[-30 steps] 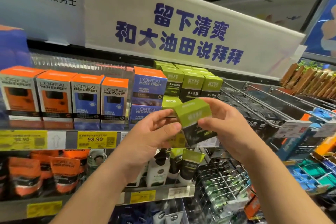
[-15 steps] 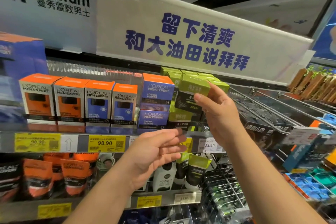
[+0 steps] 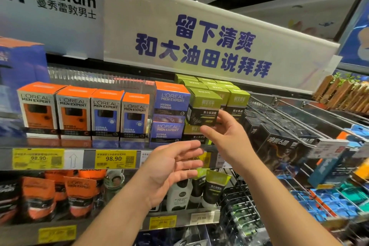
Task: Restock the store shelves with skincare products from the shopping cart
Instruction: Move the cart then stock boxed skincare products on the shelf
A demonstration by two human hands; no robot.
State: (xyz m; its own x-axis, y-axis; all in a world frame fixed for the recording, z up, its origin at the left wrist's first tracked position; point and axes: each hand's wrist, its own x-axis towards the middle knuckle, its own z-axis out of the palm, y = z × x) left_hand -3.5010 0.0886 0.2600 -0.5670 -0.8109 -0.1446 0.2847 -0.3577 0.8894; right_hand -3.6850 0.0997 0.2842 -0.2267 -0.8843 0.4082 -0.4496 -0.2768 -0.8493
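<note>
Skincare boxes fill the upper shelf point(image 3: 83, 147), and the account runs from left to right. Furthest left stand two orange-topped cartons point(image 3: 54, 112) printed "L'ORÉAL MEN EXPERT", then two blue-fronted ones point(image 3: 119, 116) reading "HYDRA POWER". All face outward, so shoppers can read them. Yellow price tags point(image 3: 114, 159) on the shelf edge below read "98.90". Next come two purple-blue Hydra Power boxes point(image 3: 169, 112), one stacked on the other.

Just right of that stack is the green-and-black box point(image 3: 202, 109) being shelved. It sits on top of another green box point(image 3: 194, 133), at the front of a block of matching green-lidded boxes, and leans a little, so it looks not quite settled. Its Chinese label is too small to read with confidence.

The left hand point(image 3: 171, 168) hovers below the shelf edge, palm up, fingers straight and relaxed, holding nothing; it seems ready to catch or steady. The right hand point(image 3: 229, 136) reaches up with fingers spread loosely; its thumb and fingertips lie against the box's lower right corner, apparently nudging it square rather than gripping.

Overhead, signs read "tholatum" and, in blue, "留下清爽 和大油田说拜拜". Right of the hands, dark boxes point(image 3: 279, 146) sit in wire racks.
</note>
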